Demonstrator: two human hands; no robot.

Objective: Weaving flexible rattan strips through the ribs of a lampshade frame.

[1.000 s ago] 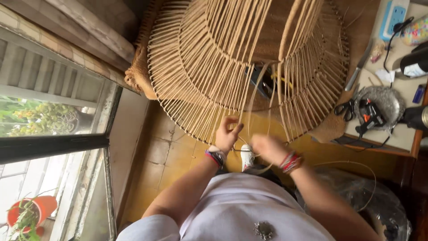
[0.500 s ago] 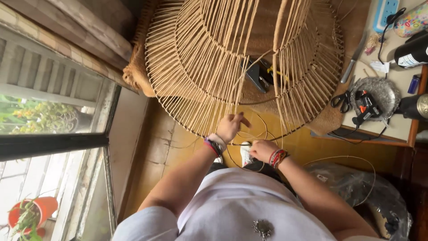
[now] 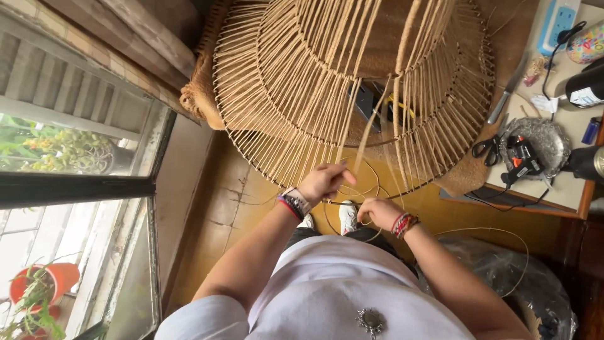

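A large round cane frame (image 3: pixel 352 82), woven of pale rattan spokes and rings, stands in front of me. My left hand (image 3: pixel 324 181) is at its lower rim, fingers pinched on a thin loose cane strand (image 3: pixel 363 148) that runs up between the spokes. My right hand (image 3: pixel 379 212) sits just below and to the right, closed on the same looping strand near the rim. Both wrists carry beaded bracelets. My white shoes (image 3: pixel 347 216) show between the hands.
A low table (image 3: pixel 569 189) at the right holds scissors (image 3: pixel 484 148), a knife, a metal dish with a tool, a power strip and dark bottles. A clear plastic bag (image 3: pixel 522 283) lies at lower right. A window with potted plants (image 3: pixel 38 289) is at the left.
My left hand has risen toward the rim, drawing the strand up, and the right hand has shifted slightly with it. The view has also moved a little.
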